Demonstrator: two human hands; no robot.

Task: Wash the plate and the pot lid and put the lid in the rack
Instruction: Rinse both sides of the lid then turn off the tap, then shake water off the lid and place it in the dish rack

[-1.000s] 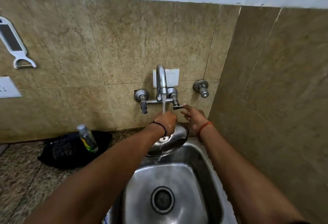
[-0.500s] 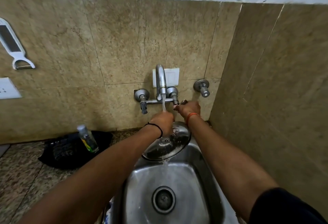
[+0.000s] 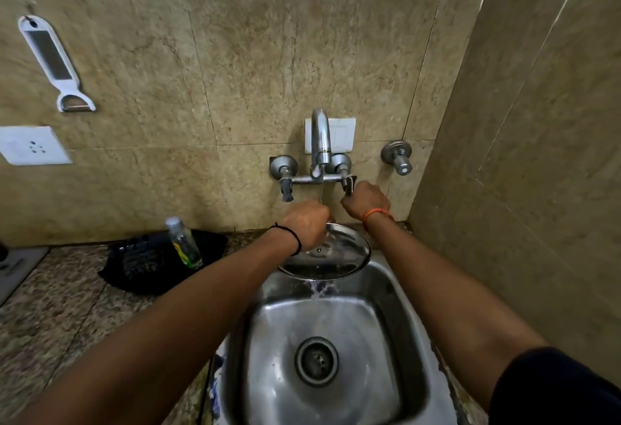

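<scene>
Lid tilts under the stream, gripped by our left hand; right hand, just beyond, grips tap lever.

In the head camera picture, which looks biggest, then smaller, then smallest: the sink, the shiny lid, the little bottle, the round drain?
1. Stainless steel sink
2. Round steel pot lid
3. Small clear plastic bottle and round metal drain: look alike, and the drain sits nearer the camera, so unranked.

Dim, even indoor light is falling from above. The sink is catching soft glare. Wide-angle distortion is bending the frame's edges; the lower corners are looking soft.
</scene>
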